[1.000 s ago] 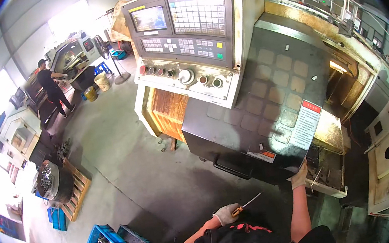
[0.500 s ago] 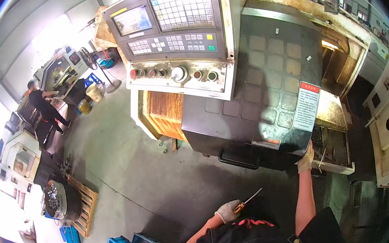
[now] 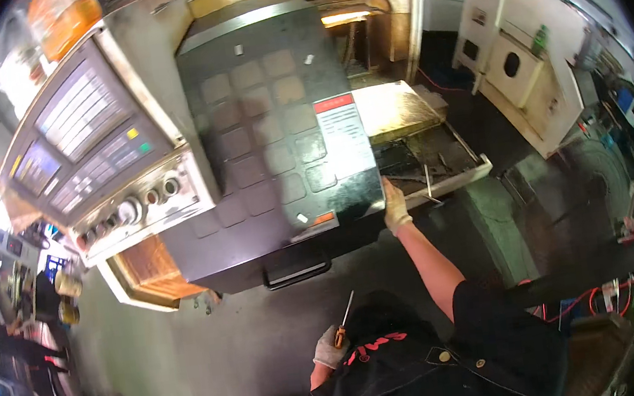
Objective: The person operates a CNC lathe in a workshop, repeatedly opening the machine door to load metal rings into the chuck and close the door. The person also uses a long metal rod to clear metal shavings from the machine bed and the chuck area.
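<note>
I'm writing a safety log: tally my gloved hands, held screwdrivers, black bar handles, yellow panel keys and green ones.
Hands: 2 (left hand, right hand)
Screwdriver: 1
Black bar handle: 1
Yellow key: 1
Green key: 1
Total: 6

Screwdriver handle: orange
Work gloves: off-white
Jacket: black, red lettering
Machine door: black, grid of rounded squares
Door label: white below red band
Control panel: grey, yellow and green keys

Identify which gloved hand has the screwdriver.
The left hand: it grips the orange-handled screwdriver. The right hand shows no tool; it is at the near right corner of the dark machine door.
</note>
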`<state>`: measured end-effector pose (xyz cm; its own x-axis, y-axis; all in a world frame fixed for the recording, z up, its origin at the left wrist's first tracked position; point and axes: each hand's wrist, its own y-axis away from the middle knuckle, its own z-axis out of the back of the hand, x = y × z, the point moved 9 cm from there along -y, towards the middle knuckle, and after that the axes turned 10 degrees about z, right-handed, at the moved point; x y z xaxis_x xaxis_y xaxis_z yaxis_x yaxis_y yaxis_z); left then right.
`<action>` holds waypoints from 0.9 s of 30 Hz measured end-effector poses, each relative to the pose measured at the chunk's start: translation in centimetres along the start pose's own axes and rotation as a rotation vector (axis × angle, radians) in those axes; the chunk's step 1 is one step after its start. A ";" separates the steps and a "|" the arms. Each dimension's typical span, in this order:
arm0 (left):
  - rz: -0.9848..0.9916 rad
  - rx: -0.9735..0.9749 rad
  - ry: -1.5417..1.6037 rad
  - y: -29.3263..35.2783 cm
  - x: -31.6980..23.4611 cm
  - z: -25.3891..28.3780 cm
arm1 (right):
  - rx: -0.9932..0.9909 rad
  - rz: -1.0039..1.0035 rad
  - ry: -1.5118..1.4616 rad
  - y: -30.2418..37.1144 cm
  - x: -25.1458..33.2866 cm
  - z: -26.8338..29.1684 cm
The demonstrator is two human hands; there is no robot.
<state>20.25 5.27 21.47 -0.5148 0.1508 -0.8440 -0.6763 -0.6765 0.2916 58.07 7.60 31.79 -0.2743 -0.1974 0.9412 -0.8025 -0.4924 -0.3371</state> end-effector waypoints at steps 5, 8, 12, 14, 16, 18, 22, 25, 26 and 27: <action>-0.062 0.054 -0.050 -0.8 -1.8 -0.6 | -0.143 -0.267 -0.262 0.2 -1.4 -0.1; -0.091 0.050 -0.022 -0.9 -2.3 -0.6 | -0.142 -0.276 -0.217 0.5 -0.6 -0.5; -0.068 0.114 -0.078 -1.9 -1.1 -1.9 | -0.143 -0.240 -0.239 0.0 -2.0 -0.2; -0.077 0.121 -0.063 -2.3 -0.1 -2.7 | -0.103 -0.293 -0.256 0.1 -2.6 -0.4; -0.055 0.101 -0.091 -2.2 -1.9 -2.4 | -0.103 -0.313 -0.421 0.4 -1.2 -1.6; -0.058 0.109 -0.107 -2.7 -3.4 -2.7 | -0.104 -0.328 -0.424 0.1 -3.3 -0.8; -0.041 0.092 -0.139 -3.6 -3.7 -3.2 | -0.055 -0.356 -0.375 0.3 -1.4 -1.3; -0.010 0.085 -0.160 -5.1 -4.0 -4.5 | 0.019 -0.343 -0.192 -0.2 -0.2 -0.6; 0.003 0.089 -0.165 -5.6 -4.3 -5.0 | 0.041 -0.320 -0.159 -0.3 0.3 -0.4; 0.007 0.094 -0.159 -6.3 -4.8 -5.8 | 0.059 -0.291 -0.126 -0.6 0.5 0.0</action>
<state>30.08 4.66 21.07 -0.5916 0.2629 -0.7622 -0.7144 -0.6090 0.3444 58.40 7.73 32.47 0.0333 -0.1424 0.9892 -0.8046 -0.5910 -0.0580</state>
